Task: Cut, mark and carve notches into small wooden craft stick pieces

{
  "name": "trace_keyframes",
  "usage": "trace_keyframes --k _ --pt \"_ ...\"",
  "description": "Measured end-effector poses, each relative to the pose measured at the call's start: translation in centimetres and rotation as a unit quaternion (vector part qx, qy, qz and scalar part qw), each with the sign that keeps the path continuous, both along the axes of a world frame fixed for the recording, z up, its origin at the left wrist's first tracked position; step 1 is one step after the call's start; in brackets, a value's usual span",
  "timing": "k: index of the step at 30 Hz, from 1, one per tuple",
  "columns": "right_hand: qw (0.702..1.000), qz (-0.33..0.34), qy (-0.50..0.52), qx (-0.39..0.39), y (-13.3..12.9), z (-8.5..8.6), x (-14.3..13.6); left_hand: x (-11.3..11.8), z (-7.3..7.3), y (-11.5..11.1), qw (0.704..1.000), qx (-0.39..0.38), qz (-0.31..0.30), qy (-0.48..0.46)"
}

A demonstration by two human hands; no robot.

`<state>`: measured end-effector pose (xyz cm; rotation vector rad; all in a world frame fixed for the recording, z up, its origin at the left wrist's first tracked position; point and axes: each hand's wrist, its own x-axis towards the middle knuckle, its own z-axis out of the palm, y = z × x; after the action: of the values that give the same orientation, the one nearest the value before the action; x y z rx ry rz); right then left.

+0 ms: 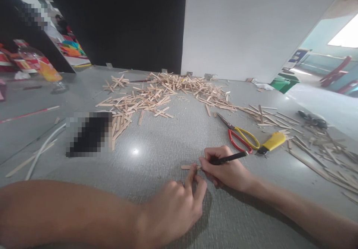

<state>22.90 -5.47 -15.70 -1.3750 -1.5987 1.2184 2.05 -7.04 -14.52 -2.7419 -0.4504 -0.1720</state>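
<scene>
A short flat wooden stick (185,167) lies on the grey table in front of me. My left hand (179,204) presses its index fingertip on the stick, with the other fingers bent. Nothing is gripped in that hand. Just right of it, my right hand (223,169) is closed around a black pen (231,157), whose lower end points at the stick's right part; the tip itself is hidden by fingers. Beyond the right hand lie scissors (237,135) with red and yellow handles and a yellow cutter (272,142).
Piles of wooden sticks (156,92) spread across the table's back, with longer strips (310,163) at the right. A blurred-out dark object (91,134) and a white cable (41,150) lie left. A bottle (44,68) is at the far left. Upright panels (237,29) stand behind.
</scene>
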Motion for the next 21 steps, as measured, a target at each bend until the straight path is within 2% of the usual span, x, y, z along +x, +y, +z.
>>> trace_keyframes --k 11,21 --pt "1.000 -0.001 -0.009 -0.009 -0.01 -0.02 0.11 0.03 0.06 0.20 1.000 -0.008 -0.005 0.021" --pt "0.999 -0.008 0.025 -0.024 -0.01 -0.03 0.12 0.07 0.07 0.08 1.000 -0.013 0.006 0.011"
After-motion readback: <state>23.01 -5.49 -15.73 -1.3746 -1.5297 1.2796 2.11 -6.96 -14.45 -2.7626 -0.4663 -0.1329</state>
